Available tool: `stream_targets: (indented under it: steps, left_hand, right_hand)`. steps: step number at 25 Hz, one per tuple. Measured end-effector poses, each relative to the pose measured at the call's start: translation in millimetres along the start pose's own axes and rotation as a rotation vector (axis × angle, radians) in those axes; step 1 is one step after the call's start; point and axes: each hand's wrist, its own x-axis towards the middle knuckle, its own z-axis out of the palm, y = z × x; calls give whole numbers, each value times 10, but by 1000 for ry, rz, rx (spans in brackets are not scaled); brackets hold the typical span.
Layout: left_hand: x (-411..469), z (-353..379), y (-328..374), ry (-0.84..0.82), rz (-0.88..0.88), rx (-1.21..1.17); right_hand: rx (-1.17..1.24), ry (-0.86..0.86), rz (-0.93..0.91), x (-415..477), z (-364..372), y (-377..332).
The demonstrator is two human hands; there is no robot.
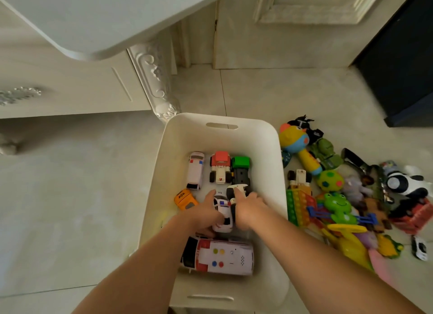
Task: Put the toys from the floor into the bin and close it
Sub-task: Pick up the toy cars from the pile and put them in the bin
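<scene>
L hand fingers curled on police car; R hand fingers gripping white truck (both inside bin).

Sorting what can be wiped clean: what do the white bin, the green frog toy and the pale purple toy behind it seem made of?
White rectangular bin: smooth matt plastic, moulded handle slot. Green frog toy: glossy hard plastic, bright highlights. Pale purple toy: probably plush, fuzzy outline, though blurred.
</scene>
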Motion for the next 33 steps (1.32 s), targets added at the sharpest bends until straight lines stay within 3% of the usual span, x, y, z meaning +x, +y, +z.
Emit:
stream_targets:
  steps: [4,10,12,15,18,22,25,29,33]
  left_hand:
    - [-35,28,-3,60,32,107]
    - [-5,84,-18,128,72,-95]
    - [6,106,-27,162,79,-97]
    - [21,158,-20,182,89,24]
    - [101,112,-39,219,99,207]
    - [142,54,-63,273,90,492]
    - [198,91,-111,304,68,568]
    - [277,197,-195,420,69,606]
    - [316,179,-215,472,33,822]
  right_hand:
    - [-90,168,-47,-79,67,42]
    - [-229,92,-97,-176,-337,36]
    - [-177,19,-110,-146,-564,79]
    - [41,-166,-33,-13,-660,101]
    - [12,-187,4,119,-624,60]
    - [-176,73,-36,185,-564,38]
    - [-122,250,-119,194,-443,48]
    - [-295,-25,-110,65,-254,-16]
    - [-430,29,-99,41,-77,0]
